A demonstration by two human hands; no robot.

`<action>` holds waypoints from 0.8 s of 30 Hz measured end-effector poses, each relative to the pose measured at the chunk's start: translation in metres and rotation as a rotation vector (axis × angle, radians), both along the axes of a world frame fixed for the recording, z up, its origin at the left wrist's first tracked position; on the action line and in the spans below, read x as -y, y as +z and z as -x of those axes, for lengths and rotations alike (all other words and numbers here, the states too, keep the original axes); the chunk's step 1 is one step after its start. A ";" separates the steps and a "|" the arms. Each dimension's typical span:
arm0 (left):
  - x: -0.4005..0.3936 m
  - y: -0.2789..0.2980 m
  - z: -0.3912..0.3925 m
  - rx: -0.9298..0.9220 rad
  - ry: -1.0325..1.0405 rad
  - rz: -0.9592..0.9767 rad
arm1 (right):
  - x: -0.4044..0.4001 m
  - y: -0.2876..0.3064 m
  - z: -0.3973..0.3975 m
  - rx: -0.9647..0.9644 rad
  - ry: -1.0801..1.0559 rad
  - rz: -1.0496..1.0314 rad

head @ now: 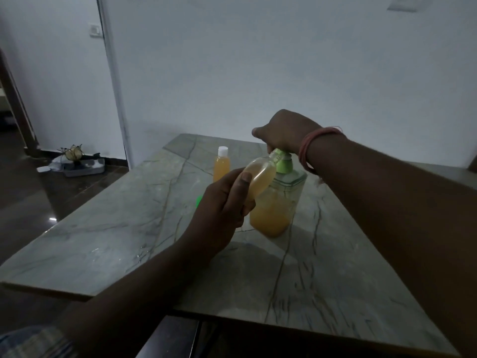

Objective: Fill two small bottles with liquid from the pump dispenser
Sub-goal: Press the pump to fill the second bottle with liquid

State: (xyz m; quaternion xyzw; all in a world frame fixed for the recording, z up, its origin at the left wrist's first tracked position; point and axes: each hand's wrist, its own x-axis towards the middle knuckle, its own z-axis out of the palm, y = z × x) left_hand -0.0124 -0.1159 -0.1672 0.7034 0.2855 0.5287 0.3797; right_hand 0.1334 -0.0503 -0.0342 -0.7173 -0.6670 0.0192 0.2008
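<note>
A clear pump dispenser with a green pump head and orange liquid in its lower half stands mid-table. My right hand rests on top of the pump head, palm down with fingers curled over it. My left hand grips a small clear bottle, tilted with its open mouth up against the green nozzle; orange liquid fills much of it. A second small bottle, full of orange liquid and closed with a white cap, stands upright behind, to the left.
The marble table has its near edge at the bottom of the view and a white wall behind it. A small green object lies on the table just left of my left hand. On the dark floor at left sits a tray of items.
</note>
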 end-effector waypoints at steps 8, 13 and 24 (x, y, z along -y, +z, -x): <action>-0.003 -0.002 0.001 0.014 -0.009 0.009 | -0.002 -0.002 -0.001 -0.087 0.003 -0.041; -0.001 0.000 0.001 0.036 -0.027 0.027 | -0.002 0.001 0.004 0.017 0.016 -0.016; -0.004 -0.001 0.001 -0.001 -0.005 0.028 | 0.001 0.005 0.003 0.061 0.045 0.057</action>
